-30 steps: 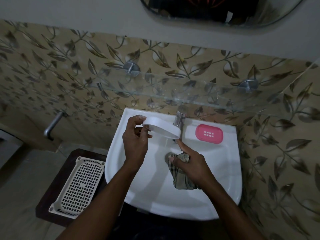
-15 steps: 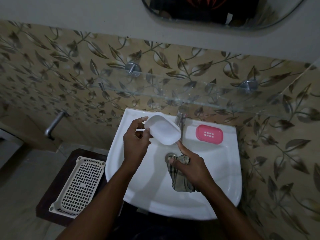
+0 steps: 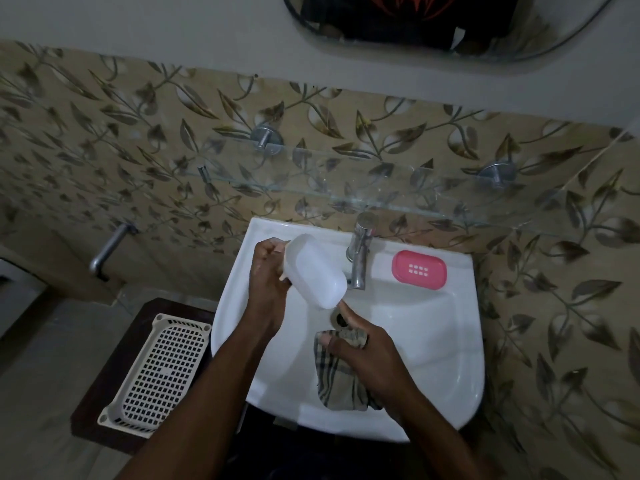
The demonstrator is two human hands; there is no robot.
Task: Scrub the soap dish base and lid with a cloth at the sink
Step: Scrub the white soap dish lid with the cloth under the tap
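My left hand [image 3: 266, 271] grips one end of the white soap dish lid [image 3: 317, 270] and holds it tilted over the white sink [image 3: 433, 341], its domed back toward me. My right hand [image 3: 367, 355] is closed on a checked cloth [image 3: 337, 379], which hangs down into the basin; its forefinger points up to the lid's lower edge. The pink soap dish base [image 3: 419, 270], with small drain slots, lies flat on the sink's back ledge to the right of the tap [image 3: 360, 252].
A glass shelf [image 3: 346, 188] juts from the leaf-patterned tiles just above the tap. A white perforated plastic basket [image 3: 159, 372] rests on a dark stool [image 3: 100, 403] left of the sink. The drain [image 3: 337, 315] is partly hidden by my right forefinger.
My left hand has turned the lid from nearly level to steeply tilted, its domed back now facing me. My right hand with the cloth has stayed in place in the basin.
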